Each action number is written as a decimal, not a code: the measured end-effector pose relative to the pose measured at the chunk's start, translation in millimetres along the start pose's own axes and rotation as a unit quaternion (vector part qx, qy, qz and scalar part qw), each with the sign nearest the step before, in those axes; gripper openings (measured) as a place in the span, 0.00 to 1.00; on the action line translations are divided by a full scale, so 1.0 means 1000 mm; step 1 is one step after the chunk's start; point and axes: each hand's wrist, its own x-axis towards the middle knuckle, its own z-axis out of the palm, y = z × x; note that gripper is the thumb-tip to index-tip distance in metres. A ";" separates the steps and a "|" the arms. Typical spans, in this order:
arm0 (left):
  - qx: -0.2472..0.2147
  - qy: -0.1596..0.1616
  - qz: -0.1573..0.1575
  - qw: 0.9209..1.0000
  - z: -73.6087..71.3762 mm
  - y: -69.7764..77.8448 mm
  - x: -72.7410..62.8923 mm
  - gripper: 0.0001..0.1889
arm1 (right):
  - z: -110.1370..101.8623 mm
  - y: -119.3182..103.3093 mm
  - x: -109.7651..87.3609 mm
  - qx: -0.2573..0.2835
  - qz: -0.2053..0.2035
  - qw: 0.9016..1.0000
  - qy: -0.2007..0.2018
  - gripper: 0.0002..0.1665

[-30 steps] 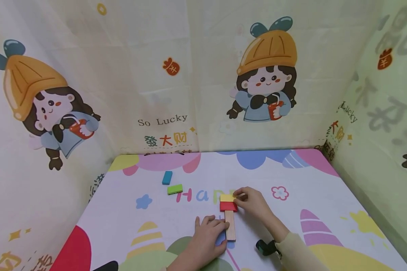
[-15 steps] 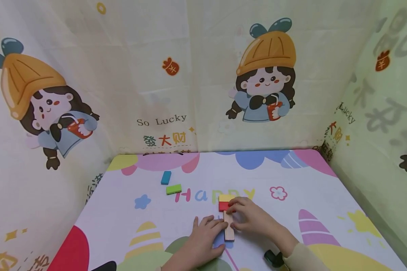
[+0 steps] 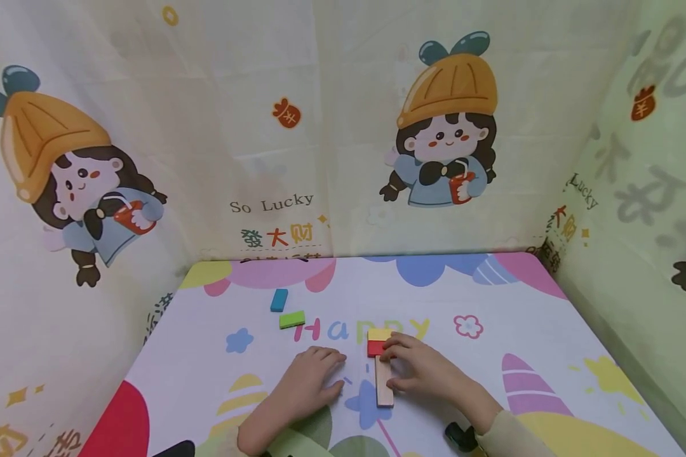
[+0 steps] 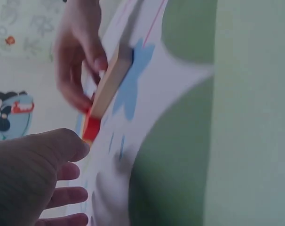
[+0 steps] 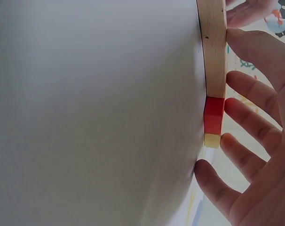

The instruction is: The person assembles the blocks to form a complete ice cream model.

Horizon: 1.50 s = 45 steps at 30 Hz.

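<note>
A plain wooden block [image 3: 383, 384] lies lengthwise on the table, its far end meeting a red block [image 3: 374, 348]. Beyond the red one sits a yellow block [image 3: 380, 334], so the three form a line. My right hand [image 3: 425, 368] is over their right side; in the right wrist view its spread, relaxed fingertips [image 5: 230, 104] lie along the edges of the wooden, red and yellow blocks. My left hand [image 3: 309, 381] hovers low to the left of the line, holding nothing, its fingers loosely extended in the left wrist view.
A blue block [image 3: 279, 300] and a green block [image 3: 292, 319] lie farther back on the left. The table [image 3: 434, 304] has a printed cover, and patterned cloth [image 3: 343, 158] hangs behind and on both sides.
My right hand has come from the yellow block's right edge back toward me, beside the red and wooden blocks. My left hand has left the wooden block and moved left.
</note>
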 end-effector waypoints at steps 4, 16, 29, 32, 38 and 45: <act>-0.013 0.030 -0.018 0.999 -0.009 -0.025 0.005 0.19 | 0.000 0.001 0.000 0.003 -0.004 1.000 0.004 0.20; -0.032 0.121 -0.074 0.989 -0.014 -0.090 0.028 0.11 | 0.001 0.000 -0.001 0.020 0.008 1.000 0.001 0.21; -0.076 0.086 -0.124 0.986 -0.026 -0.134 0.033 0.20 | 0.003 -0.001 -0.001 0.022 0.007 1.000 0.002 0.21; -0.107 0.067 -0.117 0.985 -0.026 -0.138 0.035 0.21 | 0.002 0.000 -0.002 0.019 0.002 1.000 0.009 0.21; -0.144 0.053 -0.118 0.981 -0.023 -0.142 0.037 0.19 | 0.001 -0.001 -0.003 0.026 0.008 1.000 0.004 0.20; -0.163 0.054 -0.140 0.975 -0.022 -0.143 0.036 0.17 | 0.005 0.002 -0.003 0.029 0.015 0.999 0.001 0.21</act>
